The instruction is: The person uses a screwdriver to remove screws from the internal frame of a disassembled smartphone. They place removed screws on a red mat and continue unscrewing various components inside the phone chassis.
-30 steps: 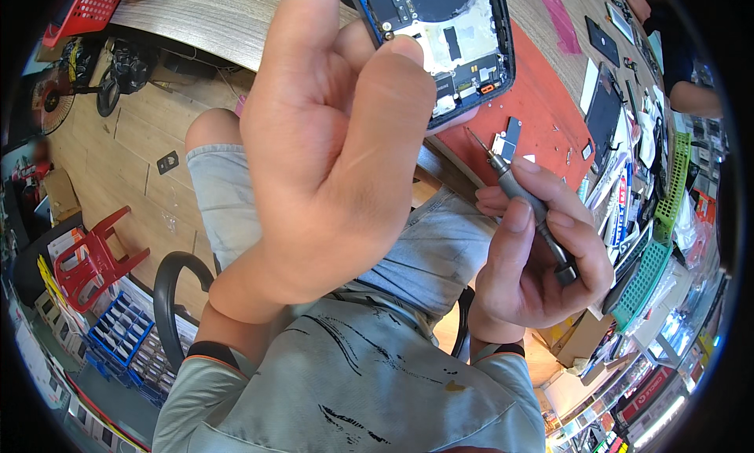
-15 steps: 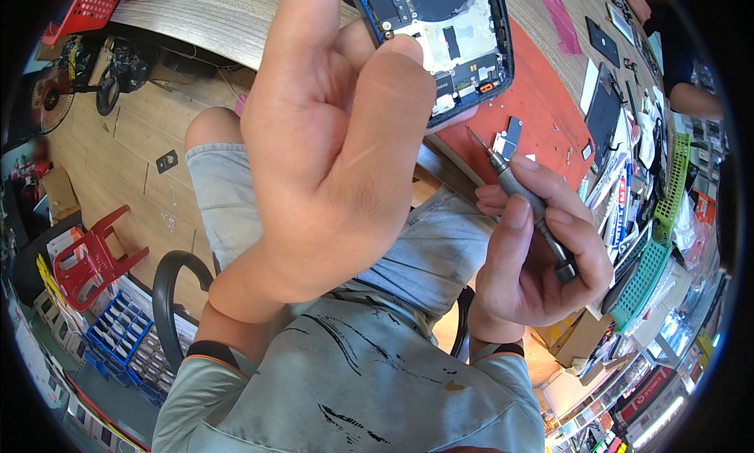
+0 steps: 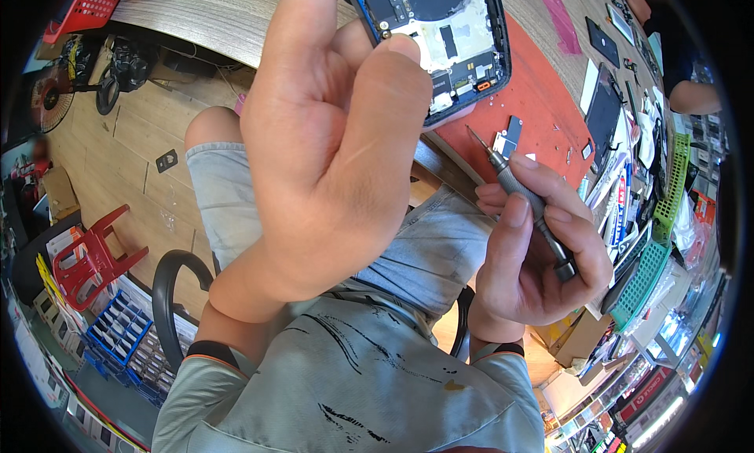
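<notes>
My left hand is closed on an opened smartphone with a blue-black frame, its inner boards and a dark round patch exposed. The thumb presses on the phone's inside near its left edge; the fingers behind are partly hidden. Lower right, my right hand grips a grey precision screwdriver between thumb and fingers. Its thin tip points up and left, apart from the phone. Just beyond that tip, a small dark and silver phone part lies on the red work mat, among tiny scattered bits.
Tools, phone panels and papers crowd the bench's right side, with a green basket and a teal basket. A pink strip lies on the wooden bench. A red stool stands on the floor at left. Another person's arm shows at far right.
The phone and my left hand have shifted very slightly left. My right hand and the screwdriver stay practically where they were.
</notes>
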